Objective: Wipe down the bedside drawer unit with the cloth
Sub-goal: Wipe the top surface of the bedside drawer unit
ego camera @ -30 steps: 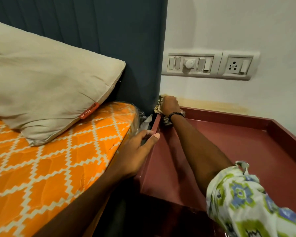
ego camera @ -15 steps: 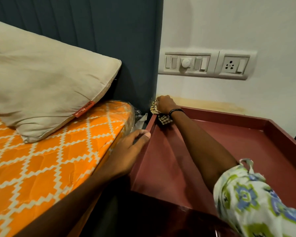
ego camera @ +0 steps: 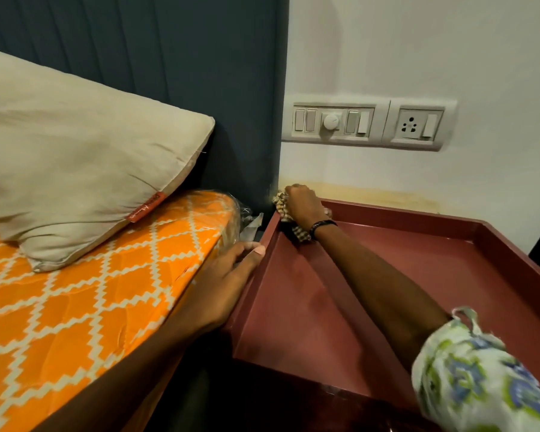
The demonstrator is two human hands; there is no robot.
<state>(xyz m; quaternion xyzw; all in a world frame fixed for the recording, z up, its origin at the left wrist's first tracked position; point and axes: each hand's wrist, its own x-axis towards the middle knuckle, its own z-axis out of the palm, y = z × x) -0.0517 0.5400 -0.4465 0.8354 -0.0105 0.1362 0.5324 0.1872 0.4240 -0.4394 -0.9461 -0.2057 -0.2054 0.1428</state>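
Since the earlier frames the right hand (ego camera: 303,204) has barely shifted — it stays bunched at the far-left corner of the drawer unit (ego camera: 449,275), just right of centre in the frame, while the left hand (ego camera: 228,285) has kept its place against the unit's left rim. The right hand's fingers are curled tight around the checked cloth (ego camera: 296,232), which peeks out on both sides of the fist, at the corner where the raised rim meets the wall. The left hand's fingers lie fairly straight, thumb along the rim's outer edge, gripping nothing.

To do this corner well, I judge the cloth should be pushed right into the angle of the two rims, then drawn along the back rim toward the right — the left hand can brace the unit meanwhile.

Most of the cloth is buried in the fist. The unit's front and drawers fall below the frame's lower edge, and its right side is cut off.
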